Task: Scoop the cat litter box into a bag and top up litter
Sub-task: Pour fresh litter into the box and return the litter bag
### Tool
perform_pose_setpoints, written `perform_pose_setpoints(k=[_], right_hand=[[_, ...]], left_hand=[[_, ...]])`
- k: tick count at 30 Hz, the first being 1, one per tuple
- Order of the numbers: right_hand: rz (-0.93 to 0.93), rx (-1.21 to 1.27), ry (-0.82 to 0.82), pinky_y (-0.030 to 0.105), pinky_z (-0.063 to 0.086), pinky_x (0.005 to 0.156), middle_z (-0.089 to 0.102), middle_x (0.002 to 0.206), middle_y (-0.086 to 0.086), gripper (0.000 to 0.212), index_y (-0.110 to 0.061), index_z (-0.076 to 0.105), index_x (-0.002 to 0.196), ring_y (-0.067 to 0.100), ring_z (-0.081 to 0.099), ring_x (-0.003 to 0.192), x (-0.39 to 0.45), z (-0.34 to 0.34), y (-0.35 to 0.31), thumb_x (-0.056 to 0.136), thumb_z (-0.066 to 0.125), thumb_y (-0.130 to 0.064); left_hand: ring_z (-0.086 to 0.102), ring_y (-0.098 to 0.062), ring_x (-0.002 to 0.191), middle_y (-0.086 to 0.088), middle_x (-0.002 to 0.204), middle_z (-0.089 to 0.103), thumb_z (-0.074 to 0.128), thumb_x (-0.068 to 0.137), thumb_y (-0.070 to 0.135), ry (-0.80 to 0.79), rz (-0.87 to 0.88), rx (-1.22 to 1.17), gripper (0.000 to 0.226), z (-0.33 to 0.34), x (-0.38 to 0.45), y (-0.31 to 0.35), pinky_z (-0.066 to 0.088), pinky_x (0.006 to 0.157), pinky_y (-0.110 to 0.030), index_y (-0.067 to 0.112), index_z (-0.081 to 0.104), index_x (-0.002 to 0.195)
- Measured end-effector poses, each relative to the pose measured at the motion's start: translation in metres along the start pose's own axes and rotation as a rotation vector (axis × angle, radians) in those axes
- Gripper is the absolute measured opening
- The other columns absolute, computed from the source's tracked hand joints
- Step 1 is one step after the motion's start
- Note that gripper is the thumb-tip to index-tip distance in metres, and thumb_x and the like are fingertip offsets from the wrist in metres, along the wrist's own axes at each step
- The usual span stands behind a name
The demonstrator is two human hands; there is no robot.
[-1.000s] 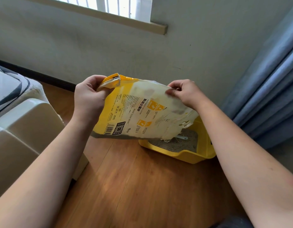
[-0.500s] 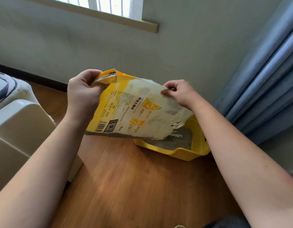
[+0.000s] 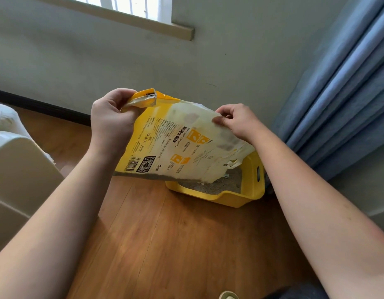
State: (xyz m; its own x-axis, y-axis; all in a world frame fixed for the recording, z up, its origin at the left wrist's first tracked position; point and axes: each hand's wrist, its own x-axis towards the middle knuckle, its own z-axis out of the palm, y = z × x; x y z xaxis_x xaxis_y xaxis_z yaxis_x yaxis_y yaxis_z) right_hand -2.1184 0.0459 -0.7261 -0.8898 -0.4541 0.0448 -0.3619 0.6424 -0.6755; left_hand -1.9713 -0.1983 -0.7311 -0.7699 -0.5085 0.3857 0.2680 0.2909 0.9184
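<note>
Leftmost, a white plastic bin (image 3: pixel 20 175) stands on the wood floor (image 3: pixel 165 244). Left hand (image 3: pixel 111 124) closed around the folded yellow corner of the litter bag (image 3: pixel 178 143), fingers curled tight. Bag held in the air, tilted, its lower right end hanging over the yellow litter box (image 3: pixel 234 197). Right hand (image 3: pixel 238 121) pinches the bag's upper edge between thumb and fingers. Litter box sits on the floor against the wall, grey litter (image 3: pixel 219 186) inside; a pale scoop is partly visible under the bag. Blue curtain (image 3: pixel 337 104) hangs just to its right.
</note>
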Motion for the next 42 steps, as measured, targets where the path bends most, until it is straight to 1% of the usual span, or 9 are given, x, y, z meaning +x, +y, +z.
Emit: perform_pose_setpoints(k=[4, 7, 12, 15, 18, 23, 27, 35, 42], right_hand=[[0.013, -0.028, 0.018, 0.041, 0.054, 0.085, 0.070, 0.092, -0.005, 0.010, -0.026, 0.071, 0.094, 0.017, 0.065, 0.091, -0.001, -0.007, 0.004, 0.089, 0.064, -0.031], [0.011, -0.038, 0.056, 0.041, 0.054, 0.085, 0.070, 0.090, -0.006, 0.010, -0.025, 0.072, 0.094, 0.018, 0.065, 0.090, -0.001, -0.013, 0.006, 0.089, 0.065, -0.030], [0.014, -0.098, 0.122, 0.026, 0.049, 0.077, 0.067, 0.084, -0.009, 0.008, -0.024, 0.072, 0.093, 0.015, 0.062, 0.085, 0.002, -0.023, 0.007, 0.088, 0.067, -0.027], [0.015, -0.128, 0.158, 0.023, 0.045, 0.073, 0.064, 0.080, -0.010, 0.007, -0.024, 0.072, 0.092, 0.012, 0.058, 0.079, 0.004, -0.028, 0.008, 0.087, 0.068, -0.027], [0.014, -0.164, 0.199, 0.020, 0.039, 0.070, 0.065, 0.084, -0.008, 0.009, -0.023, 0.072, 0.094, 0.011, 0.056, 0.080, 0.004, -0.032, 0.009, 0.088, 0.067, -0.027], [0.024, -0.169, 0.226, 0.022, 0.041, 0.072, 0.067, 0.088, -0.007, 0.010, -0.023, 0.072, 0.094, 0.012, 0.059, 0.084, 0.009, -0.034, 0.018, 0.088, 0.066, -0.028], [0.021, -0.152, 0.233, 0.022, 0.040, 0.071, 0.067, 0.086, -0.007, 0.007, -0.024, 0.072, 0.091, 0.012, 0.059, 0.082, 0.017, -0.032, 0.024, 0.088, 0.066, -0.027], [0.007, -0.099, 0.198, 0.023, 0.042, 0.071, 0.068, 0.084, -0.006, 0.004, -0.025, 0.070, 0.087, 0.015, 0.061, 0.082, 0.041, -0.012, 0.024, 0.088, 0.066, -0.026], [-0.026, -0.053, 0.140, 0.023, 0.041, 0.072, 0.067, 0.083, -0.007, 0.004, -0.024, 0.070, 0.087, 0.013, 0.060, 0.081, 0.057, 0.018, 0.015, 0.087, 0.066, -0.026]], left_hand=[[0.071, -0.022, 0.081, -0.006, 0.088, 0.072, 0.075, 0.084, 0.021, 0.001, 0.000, -0.023, 0.012, 0.010, 0.000, -0.001, 0.060, 0.071, -0.040, 0.018, 0.072, 0.095], [0.070, -0.021, 0.082, -0.006, 0.089, 0.072, 0.075, 0.085, 0.020, -0.006, -0.005, -0.041, 0.012, 0.015, 0.001, -0.002, 0.060, 0.071, -0.038, 0.018, 0.072, 0.096], [0.070, -0.016, 0.082, -0.003, 0.089, 0.072, 0.074, 0.085, 0.021, -0.010, -0.026, -0.058, 0.014, 0.025, 0.000, -0.005, 0.057, 0.069, -0.029, 0.015, 0.071, 0.098], [0.069, -0.012, 0.081, 0.000, 0.088, 0.072, 0.075, 0.085, 0.022, -0.013, -0.029, -0.070, 0.013, 0.032, 0.001, -0.006, 0.056, 0.068, -0.026, 0.017, 0.071, 0.097], [0.070, -0.016, 0.084, -0.002, 0.090, 0.072, 0.074, 0.086, 0.022, -0.014, -0.037, -0.068, 0.014, 0.039, 0.002, -0.009, 0.058, 0.070, -0.030, 0.016, 0.071, 0.099], [0.070, -0.020, 0.085, -0.004, 0.090, 0.072, 0.074, 0.085, 0.021, 0.004, -0.043, -0.078, 0.014, 0.051, 0.004, -0.012, 0.060, 0.072, -0.037, 0.018, 0.071, 0.098], [0.070, -0.023, 0.086, -0.006, 0.090, 0.072, 0.074, 0.085, 0.022, 0.020, -0.045, -0.087, 0.013, 0.058, 0.006, -0.014, 0.060, 0.073, -0.040, 0.018, 0.071, 0.097], [0.071, -0.023, 0.086, -0.007, 0.093, 0.072, 0.074, 0.086, 0.022, 0.051, -0.041, -0.049, 0.014, 0.049, 0.013, -0.021, 0.060, 0.074, -0.043, 0.017, 0.071, 0.099], [0.070, -0.027, 0.084, -0.008, 0.089, 0.072, 0.075, 0.084, 0.021, 0.106, -0.020, 0.021, 0.011, 0.025, 0.018, -0.024, 0.059, 0.073, -0.048, 0.018, 0.072, 0.094]])
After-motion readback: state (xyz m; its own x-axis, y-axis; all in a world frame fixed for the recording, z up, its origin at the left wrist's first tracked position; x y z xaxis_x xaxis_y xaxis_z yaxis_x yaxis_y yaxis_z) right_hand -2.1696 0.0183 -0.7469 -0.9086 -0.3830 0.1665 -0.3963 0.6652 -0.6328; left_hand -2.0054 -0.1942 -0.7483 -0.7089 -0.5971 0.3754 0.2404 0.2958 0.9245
